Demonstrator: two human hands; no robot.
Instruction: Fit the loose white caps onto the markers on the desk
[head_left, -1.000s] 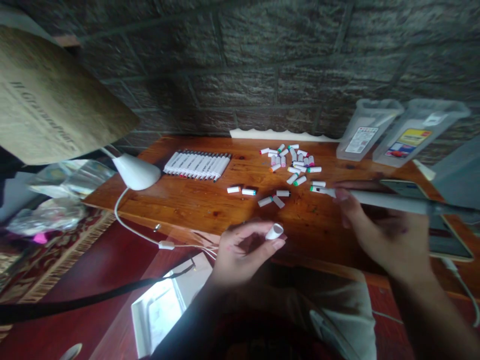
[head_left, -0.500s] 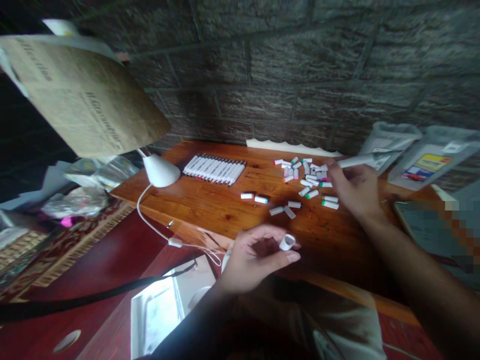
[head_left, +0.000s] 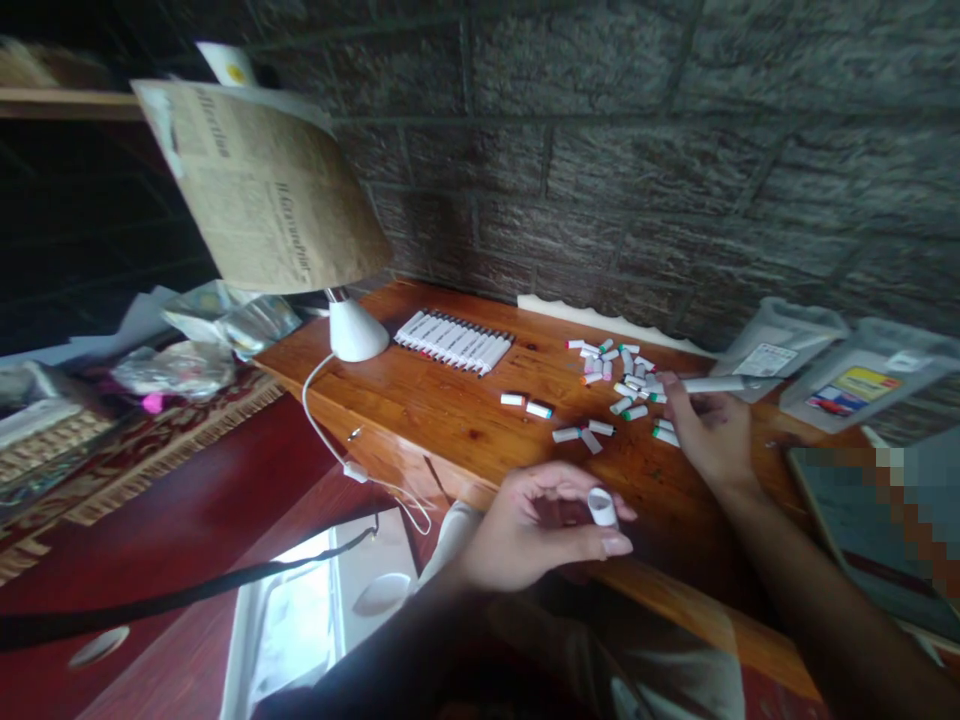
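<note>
My left hand [head_left: 529,530], near the front edge of the desk, pinches a white marker cap [head_left: 601,508] between thumb and fingers. The cap's hollow end faces up toward me. Farther right, my right hand [head_left: 709,435] grips a white marker [head_left: 712,383] that points right, its far end dark and blurred. Beside that hand lies a loose pile of white caps [head_left: 628,362] with coloured ends. Several more caps [head_left: 538,410] lie between the pile and a neat row of white markers [head_left: 454,342].
A white lamp [head_left: 358,332] with a newsprint shade stands at the desk's left end. Two clear plastic containers [head_left: 844,385] stand at the back right, against the stone wall. A flat dark board [head_left: 862,530] lies at the right. An open white case [head_left: 300,620] sits below the desk.
My view has swung slightly left, so the desk things appear farther right. The marker in my right hand looks sharper and more level. My left hand still holds the cap.
</note>
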